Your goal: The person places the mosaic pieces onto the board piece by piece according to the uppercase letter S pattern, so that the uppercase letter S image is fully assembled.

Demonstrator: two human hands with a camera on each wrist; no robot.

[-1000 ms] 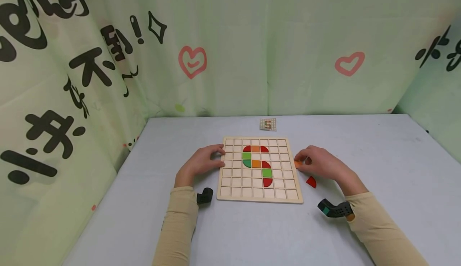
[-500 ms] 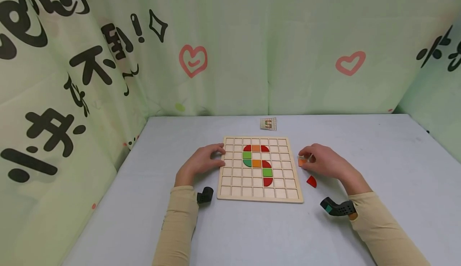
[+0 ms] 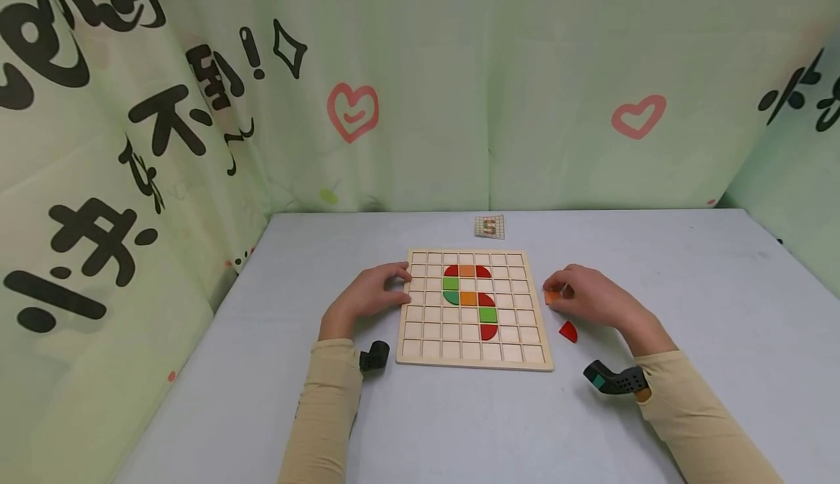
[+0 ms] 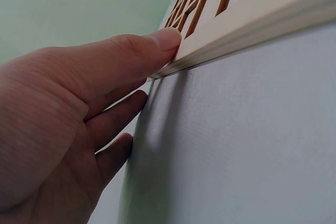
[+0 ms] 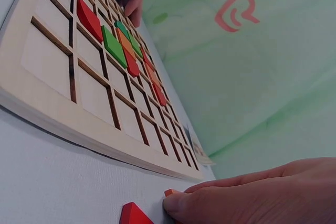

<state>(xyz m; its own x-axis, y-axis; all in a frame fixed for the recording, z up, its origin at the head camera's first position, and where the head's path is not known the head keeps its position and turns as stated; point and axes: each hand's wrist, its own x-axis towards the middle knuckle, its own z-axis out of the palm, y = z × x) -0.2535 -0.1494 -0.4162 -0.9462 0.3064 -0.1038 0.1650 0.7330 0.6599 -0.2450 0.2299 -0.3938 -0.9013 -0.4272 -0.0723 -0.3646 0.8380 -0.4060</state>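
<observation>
A square wooden grid board (image 3: 420,360) lies on the table, with red, orange and green tiles set in several of its cells. My left hand (image 3: 374,291) is at the board's left edge; in the left wrist view the thumb (image 4: 168,39) touches the rim while the other fingers extend beside it. Right of the board, my right hand (image 3: 587,294) pinches an orange square tile (image 3: 550,297) between thumb and fingers, close over the table; the fingers partly hide it. A red quarter-circle tile (image 3: 568,332) lies just in front of that hand.
Behind the board lies a small card (image 3: 488,227) printed with a coloured grid pattern. A pale green curtain (image 3: 485,105) with writing and hearts stands along the back and sides of the white table (image 3: 459,426).
My right hand has shifted slightly right, away from the board's edge, with the orange tile at its fingertips. The left hand stays at the board's left edge.
</observation>
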